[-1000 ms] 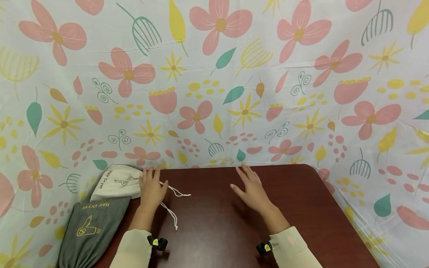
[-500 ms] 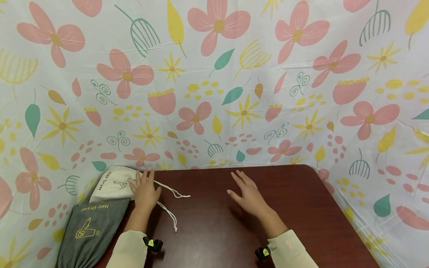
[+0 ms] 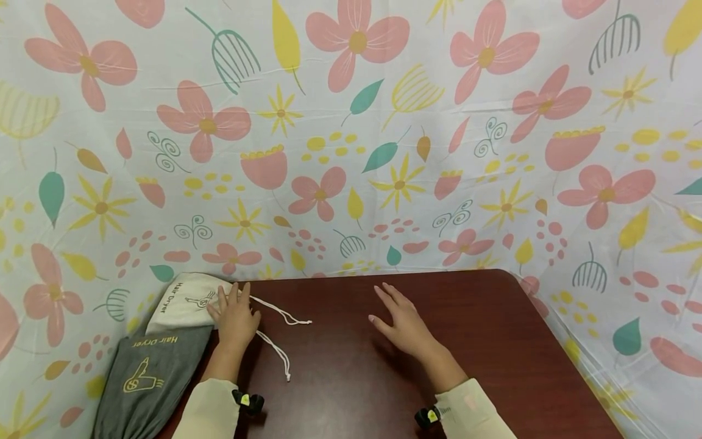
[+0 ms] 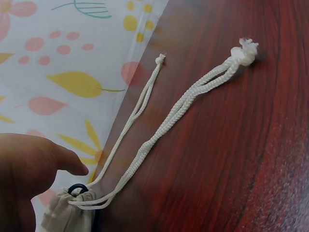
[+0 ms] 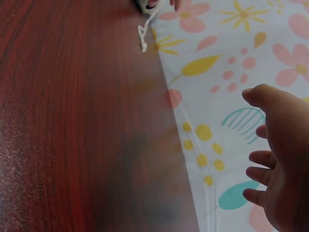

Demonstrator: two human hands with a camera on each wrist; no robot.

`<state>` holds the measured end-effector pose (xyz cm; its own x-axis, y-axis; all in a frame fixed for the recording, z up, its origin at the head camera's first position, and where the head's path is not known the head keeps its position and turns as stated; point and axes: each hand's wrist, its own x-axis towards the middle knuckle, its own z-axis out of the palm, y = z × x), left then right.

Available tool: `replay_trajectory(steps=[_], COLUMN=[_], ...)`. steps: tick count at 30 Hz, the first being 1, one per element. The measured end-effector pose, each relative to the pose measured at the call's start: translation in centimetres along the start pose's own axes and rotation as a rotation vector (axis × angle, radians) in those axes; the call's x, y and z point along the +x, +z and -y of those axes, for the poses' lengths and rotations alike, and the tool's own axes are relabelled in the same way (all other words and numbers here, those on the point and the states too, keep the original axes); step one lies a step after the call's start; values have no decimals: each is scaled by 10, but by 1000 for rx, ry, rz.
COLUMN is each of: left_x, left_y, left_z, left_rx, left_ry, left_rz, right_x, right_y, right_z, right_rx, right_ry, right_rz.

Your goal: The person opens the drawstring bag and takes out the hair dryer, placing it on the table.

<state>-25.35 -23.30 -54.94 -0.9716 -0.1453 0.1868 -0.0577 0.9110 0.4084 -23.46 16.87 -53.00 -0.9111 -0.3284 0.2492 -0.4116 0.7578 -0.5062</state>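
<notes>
White cloth bag (image 3: 178, 305) w/ "Hair Dryer" print lies far L on surface (image 3: 340, 372); L hand (image 3: 236, 320) partly hides it, fingers spread, contact unclear. R hand (image 3: 410, 326): fingers also wide. Grey bag (image 3: 145, 366) cut off at btm.

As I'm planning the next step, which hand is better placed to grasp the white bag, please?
Probably the left hand: it is close to the white bag, while the right hand is farther off.

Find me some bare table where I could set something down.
The table is bare between the drawstrings and the right hand, and from that hand to the table's right edge. It's crowded on the left, with the grey bag, the white bag and the left hand.
</notes>
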Motion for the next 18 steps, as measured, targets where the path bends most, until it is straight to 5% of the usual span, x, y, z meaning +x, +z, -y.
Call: replay_trajectory(steps=[18], left_x=[3], left_y=[6], left_z=[10], left_rx=[48], left_ry=[22], left_rz=[56], right_x=[-2], right_y=[9], right_z=[5], right_rx=[15], right_ry=[23], right_rz=[88])
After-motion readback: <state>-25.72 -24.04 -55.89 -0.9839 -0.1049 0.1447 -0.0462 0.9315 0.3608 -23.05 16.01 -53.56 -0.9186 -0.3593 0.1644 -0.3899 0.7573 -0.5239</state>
